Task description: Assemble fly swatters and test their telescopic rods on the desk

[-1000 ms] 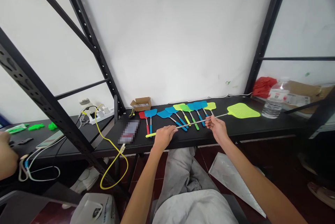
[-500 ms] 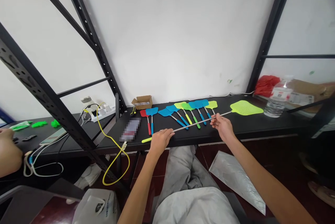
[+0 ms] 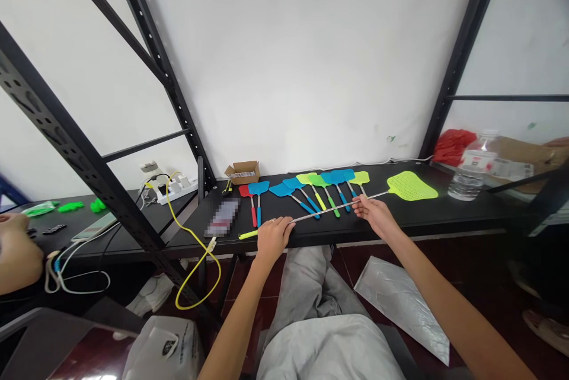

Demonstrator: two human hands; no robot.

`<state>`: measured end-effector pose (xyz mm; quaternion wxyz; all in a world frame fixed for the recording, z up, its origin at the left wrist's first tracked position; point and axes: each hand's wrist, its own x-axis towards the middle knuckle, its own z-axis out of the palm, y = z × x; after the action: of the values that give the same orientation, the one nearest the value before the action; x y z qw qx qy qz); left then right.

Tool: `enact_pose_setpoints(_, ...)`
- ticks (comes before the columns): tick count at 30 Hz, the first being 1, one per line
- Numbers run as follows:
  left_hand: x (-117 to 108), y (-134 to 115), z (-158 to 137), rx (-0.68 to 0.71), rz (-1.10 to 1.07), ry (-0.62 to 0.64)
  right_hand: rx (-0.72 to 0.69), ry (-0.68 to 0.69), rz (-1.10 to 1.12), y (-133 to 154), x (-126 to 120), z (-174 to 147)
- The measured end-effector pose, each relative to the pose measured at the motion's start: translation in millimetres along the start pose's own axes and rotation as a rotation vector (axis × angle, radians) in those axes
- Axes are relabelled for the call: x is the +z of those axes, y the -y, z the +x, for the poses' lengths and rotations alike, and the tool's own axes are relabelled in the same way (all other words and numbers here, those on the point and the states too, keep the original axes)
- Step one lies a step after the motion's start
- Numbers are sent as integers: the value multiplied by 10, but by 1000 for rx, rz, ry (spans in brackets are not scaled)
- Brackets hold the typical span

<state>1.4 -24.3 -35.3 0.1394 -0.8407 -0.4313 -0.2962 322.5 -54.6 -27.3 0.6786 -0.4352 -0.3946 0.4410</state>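
A long yellow-green fly swatter (image 3: 411, 185) with a thin metal rod stretches across the front of the black shelf, its mesh head to the right. My left hand (image 3: 274, 239) is closed around it near the yellow-green handle end, which pokes out to the left. With bent fingers, my right hand (image 3: 372, 213) grips the rod partway toward the head. Behind the rod lie several shorter fly swatters: a red one (image 3: 246, 191), blue ones (image 3: 281, 190), a green one (image 3: 318, 181) and yellow-green ones (image 3: 359, 178). Their handles point toward me.
A blurred phone (image 3: 223, 217) with a yellow cable (image 3: 191, 230) lies left, near a small open cardboard box (image 3: 244, 173). A water bottle (image 3: 475, 169) stands right. Black rack posts (image 3: 178, 101) flank the shelf. Another person's arm (image 3: 18, 255) shows at far left.
The long fly swatter's head has shifted left and its rod is slightly shorter between hand and head. My right hand has moved slightly left; my left hand stays closed near the handle.
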Motion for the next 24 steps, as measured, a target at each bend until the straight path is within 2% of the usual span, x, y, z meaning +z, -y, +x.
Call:
enact_pose_setpoints(15,47,-9,-43,34,1,-76,-13,-36,-2,22,47,-24)
enact_pose_setpoints(24,35,-24,-34,13,7,-50,-22,-28,6,-42,7,19)
